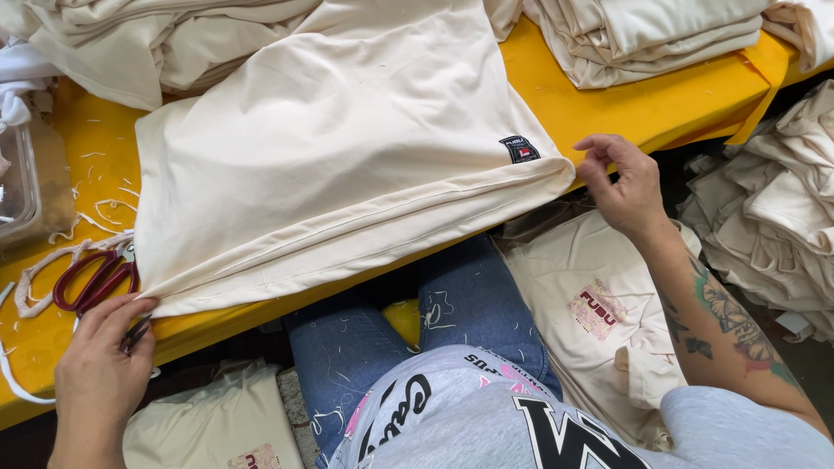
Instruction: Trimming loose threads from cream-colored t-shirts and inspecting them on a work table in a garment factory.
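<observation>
The person is stretching the hem of a cream garment [347, 165] flat along the near edge of the yellow bench [660, 104]; judging by the loose threads around, a trimming and inspection step is in hand. The right hand [624, 184] is pinching the garment's right hem corner, thumb and forefinger closing in a narrow grip on the cloth, the wrist bending back, the tattooed forearm reaching up from the lap. The left hand [100, 365] is pressing flat beside the garment's left hem corner, fingers together, a small dark tool half hidden beneath them. Red-handled scissors [91, 282] are lying just left of the garment. The next move probably calls for keeping the hem taut.
</observation>
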